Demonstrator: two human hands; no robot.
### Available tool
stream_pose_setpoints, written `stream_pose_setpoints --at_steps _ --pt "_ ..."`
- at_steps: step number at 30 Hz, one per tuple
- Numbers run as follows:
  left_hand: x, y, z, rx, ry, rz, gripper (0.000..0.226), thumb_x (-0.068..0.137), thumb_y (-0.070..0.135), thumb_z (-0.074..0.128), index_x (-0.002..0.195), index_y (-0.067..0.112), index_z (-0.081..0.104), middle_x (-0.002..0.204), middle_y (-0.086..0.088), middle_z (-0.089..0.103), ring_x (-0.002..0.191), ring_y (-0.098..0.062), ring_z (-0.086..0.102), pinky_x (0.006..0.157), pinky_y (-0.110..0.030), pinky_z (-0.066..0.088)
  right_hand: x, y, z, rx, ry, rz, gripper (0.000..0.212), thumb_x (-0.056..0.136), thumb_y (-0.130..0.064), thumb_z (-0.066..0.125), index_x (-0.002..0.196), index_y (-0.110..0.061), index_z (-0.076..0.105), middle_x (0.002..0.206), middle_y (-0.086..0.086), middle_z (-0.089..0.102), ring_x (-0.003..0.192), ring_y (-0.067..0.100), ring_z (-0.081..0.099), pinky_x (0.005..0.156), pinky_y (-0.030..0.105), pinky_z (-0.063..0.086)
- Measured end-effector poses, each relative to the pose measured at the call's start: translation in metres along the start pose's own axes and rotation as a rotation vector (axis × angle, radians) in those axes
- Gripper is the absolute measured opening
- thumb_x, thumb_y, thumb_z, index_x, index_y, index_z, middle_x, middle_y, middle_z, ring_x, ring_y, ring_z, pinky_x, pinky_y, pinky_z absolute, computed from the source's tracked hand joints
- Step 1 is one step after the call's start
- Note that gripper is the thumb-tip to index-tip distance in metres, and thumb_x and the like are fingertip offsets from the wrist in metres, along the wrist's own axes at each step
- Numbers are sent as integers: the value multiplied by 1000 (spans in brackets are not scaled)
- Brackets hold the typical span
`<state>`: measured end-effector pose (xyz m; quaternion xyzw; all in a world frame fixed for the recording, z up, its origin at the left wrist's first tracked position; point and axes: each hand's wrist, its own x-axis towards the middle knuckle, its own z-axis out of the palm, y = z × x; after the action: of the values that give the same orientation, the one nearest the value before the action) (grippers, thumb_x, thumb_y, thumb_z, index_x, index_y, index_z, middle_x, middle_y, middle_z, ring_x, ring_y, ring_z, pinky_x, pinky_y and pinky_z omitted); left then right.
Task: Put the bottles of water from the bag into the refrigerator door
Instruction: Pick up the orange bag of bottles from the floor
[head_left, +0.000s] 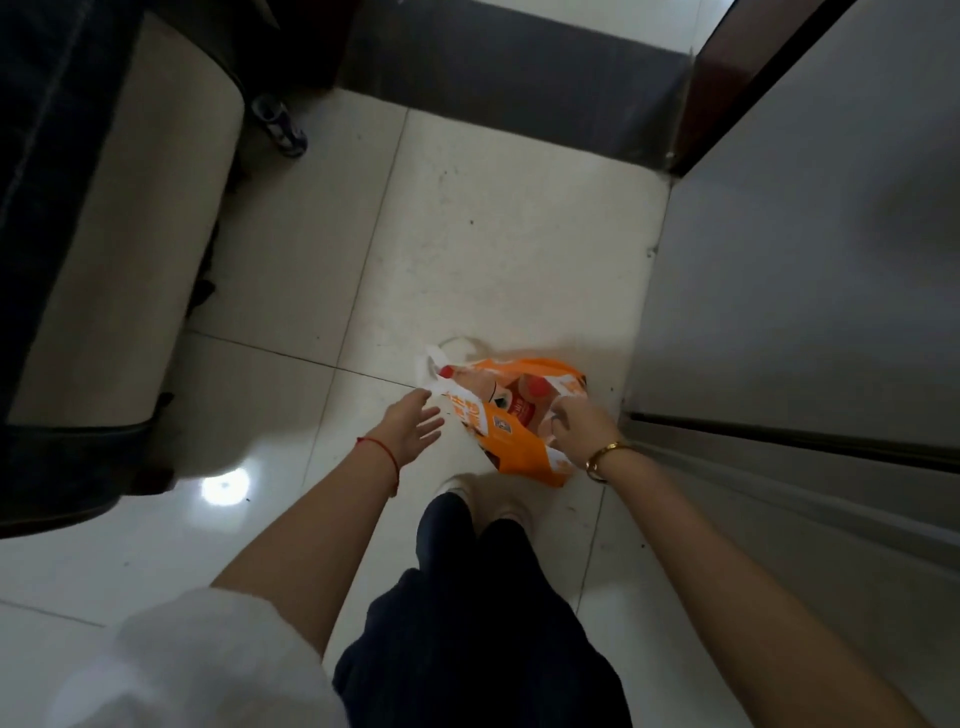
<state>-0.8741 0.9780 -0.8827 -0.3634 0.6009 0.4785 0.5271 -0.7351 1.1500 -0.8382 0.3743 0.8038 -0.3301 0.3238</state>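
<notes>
Your two hands reach down: your left hand (413, 428) is spread wide beside the one orange-and-white plastic bag (511, 415), and your right hand (576, 423) pinches its rim. Red-labelled bottles (524, 397) show inside, count unclear. Open floor tiles (467, 234) lie beyond; the closed refrigerator door (805, 234) flanks the right.

Left grip (413, 426) splayed, right grip (576, 423) pinched.

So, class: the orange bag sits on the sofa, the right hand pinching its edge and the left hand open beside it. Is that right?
Not quite. The orange bag sits on the tiled floor, not on the sofa. The head view shows it. The rest holds: the right hand pinches its edge and the left hand is open beside it.
</notes>
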Motion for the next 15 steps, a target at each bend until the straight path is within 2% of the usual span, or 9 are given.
stream_pose_setpoints --at_steps 2,4,5,8,10,12,13,15 --pt "31 -3 2 -99 -16 -54 61 98 25 46 152 7 22 152 -18 37 137 -32 42 112 -40 37 18 7 17 -83 -54 -42 27 94 -13 48 116 -3 61 108 14 63 104 31 60 77 32 46" --pt "59 -6 4 -203 -20 -108 70 97 26 49 154 8 14 155 -20 31 140 -34 38 115 -43 34 36 17 33 -165 -132 -65 37 91 -15 54 126 -3 53 126 18 55 117 36 54 94 39 46" --pt "71 -6 6 -250 -25 -126 73 96 26 50 154 8 11 155 -20 29 141 -35 36 116 -44 33 43 22 38 -212 -167 -47 43 91 -15 54 132 -1 47 132 19 52 120 36 52 97 41 45" --pt "101 -6 10 -367 -39 -134 70 94 25 53 152 9 17 152 -19 33 140 -34 36 117 -44 32 58 30 53 -339 -162 3 50 93 -11 43 137 8 29 125 22 56 112 35 59 79 35 46" --pt "117 -3 12 -418 -28 -102 52 93 23 54 140 8 37 141 -15 47 126 -28 49 113 -40 37 64 30 59 -398 -147 -6 47 93 -10 42 135 9 33 128 22 52 113 35 58 83 38 48" --pt "126 2 15 -449 -25 -54 29 94 22 54 119 8 51 124 -12 55 100 -21 57 105 -34 42 70 31 61 -371 -148 -5 37 92 -12 45 127 1 46 125 17 52 109 33 59 89 40 50" --pt "128 5 16 -460 -16 -22 21 94 21 54 110 8 55 115 -11 57 90 -19 57 99 -32 45 72 30 60 -304 -136 18 25 91 -11 45 115 -5 52 114 14 57 98 30 61 86 40 52" --pt "129 11 16 -482 28 57 10 92 15 58 87 6 56 93 -11 58 78 -17 58 83 -30 53 73 29 57 -163 -92 63 8 88 -10 46 91 -14 52 86 5 58 79 23 57 74 36 55"
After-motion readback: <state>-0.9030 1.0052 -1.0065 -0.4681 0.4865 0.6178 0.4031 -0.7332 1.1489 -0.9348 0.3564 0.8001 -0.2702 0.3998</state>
